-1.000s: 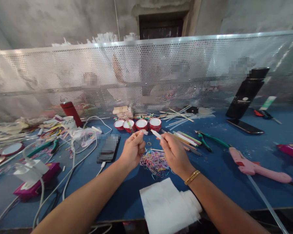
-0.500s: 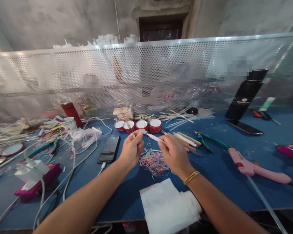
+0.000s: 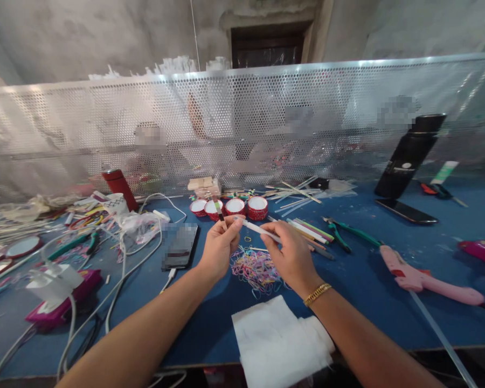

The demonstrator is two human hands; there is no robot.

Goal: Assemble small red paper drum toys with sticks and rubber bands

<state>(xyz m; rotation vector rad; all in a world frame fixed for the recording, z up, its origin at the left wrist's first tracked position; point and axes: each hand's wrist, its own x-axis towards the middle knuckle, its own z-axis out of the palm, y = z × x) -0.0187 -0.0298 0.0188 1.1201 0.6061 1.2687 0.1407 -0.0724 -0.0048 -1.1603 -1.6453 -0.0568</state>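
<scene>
Over the middle of the table, my left hand (image 3: 219, 245) is closed, thumb against forefinger. A thin stick with dark, pale and greenish bands (image 3: 218, 209) rises out of its grip. My right hand (image 3: 290, 250) pinches a slim white pen-like stick (image 3: 254, 226), slanting up to the left. Its far end meets my left fingertips, so the tip is hard to make out. Below both hands lies a heap of small coloured rubber bands (image 3: 255, 269). A small yellowish ring (image 3: 248, 238) sits just above the heap.
Red-sided round tins (image 3: 257, 208) stand ahead. Left are a phone (image 3: 180, 248), cables and a power strip (image 3: 50, 315). Coloured sticks (image 3: 312, 230), pliers (image 3: 341, 237) and a pink glue gun (image 3: 424, 277) lie right. White cloth (image 3: 278, 339) hangs at the near edge.
The white pen-like stick has moved slightly left, closing the gap at my left fingertips. The banded stick has tilted a little. Both hands stay nearly in place.
</scene>
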